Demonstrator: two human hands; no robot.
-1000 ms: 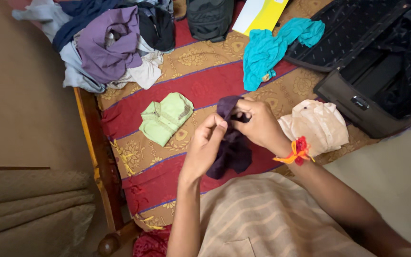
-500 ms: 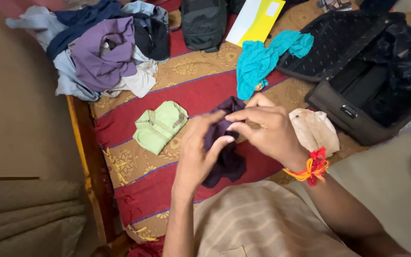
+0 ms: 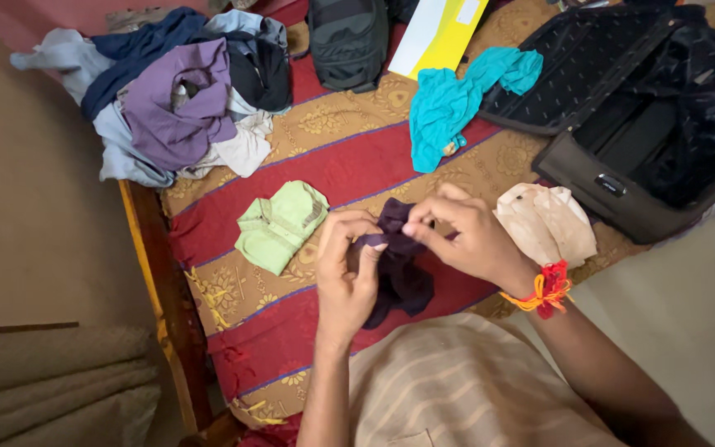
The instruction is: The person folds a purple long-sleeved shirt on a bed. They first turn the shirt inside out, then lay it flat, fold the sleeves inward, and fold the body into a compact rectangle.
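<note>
Both of my hands pinch a small dark purple garment (image 3: 400, 277) above the bed. My left hand (image 3: 347, 269) grips its left edge and my right hand (image 3: 467, 234), with a red and orange thread band at the wrist, grips its top right. The cloth hangs bunched between them. A folded light green shirt (image 3: 281, 225) lies on the bed just left of my left hand. A folded beige shirt (image 3: 546, 222) lies just right of my right hand.
A red and gold patterned bedspread (image 3: 333, 157) covers the bed. A heap of mixed clothes (image 3: 179, 91) sits at the far left. A teal garment (image 3: 457, 99), a dark backpack (image 3: 347, 41), a yellow envelope (image 3: 440, 33) and an open black suitcase (image 3: 647, 116) lie beyond.
My hands have shifted their grip on the purple garment, drawing slightly apart, with the left fingers now curled over its edge. The camera view has moved a little.
</note>
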